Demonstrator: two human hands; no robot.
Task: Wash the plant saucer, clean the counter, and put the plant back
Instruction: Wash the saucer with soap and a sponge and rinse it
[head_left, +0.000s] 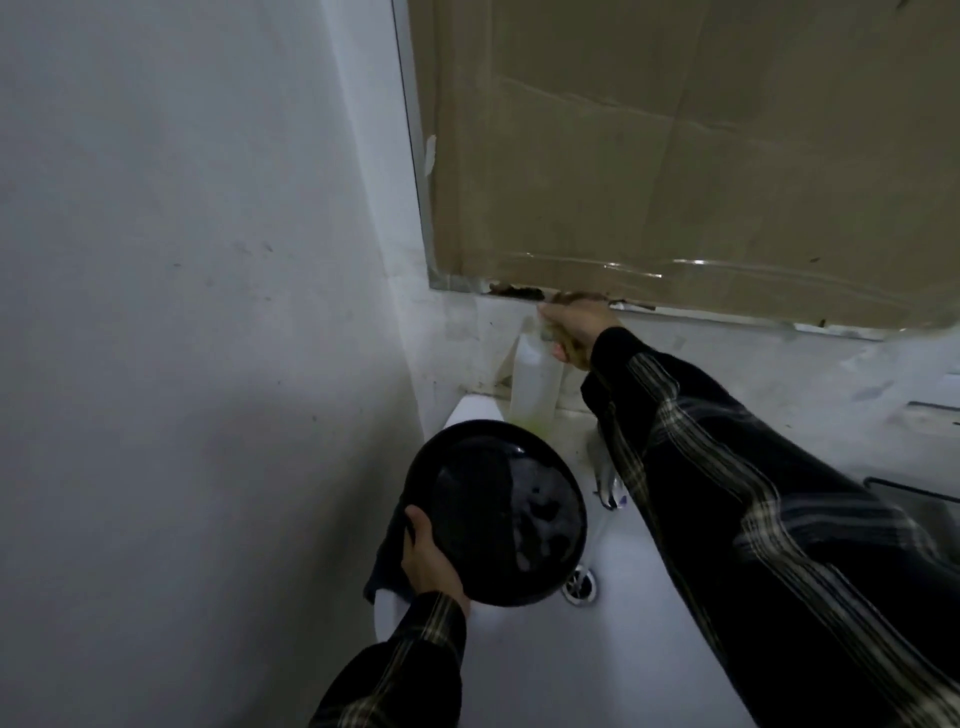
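A round black plant saucer (493, 512), wet and tilted, hangs over the left side of a white sink (561, 670). My left hand (426, 558) grips its lower left rim, with a dark cloth (387, 564) hanging under it. My right hand (574, 327) reaches to the back wall and closes around the top of a clear plastic bottle (532, 384) with a little yellow-green liquid at its bottom. The bottle stands at the sink's back edge. No plant is in view.
A chrome tap (605, 473) runs a thin stream of water toward the drain (579, 587). A grey wall closes off the left. Cardboard (701, 156) covers the mirror above the sink. A wire rack (914, 493) sits at the right edge.
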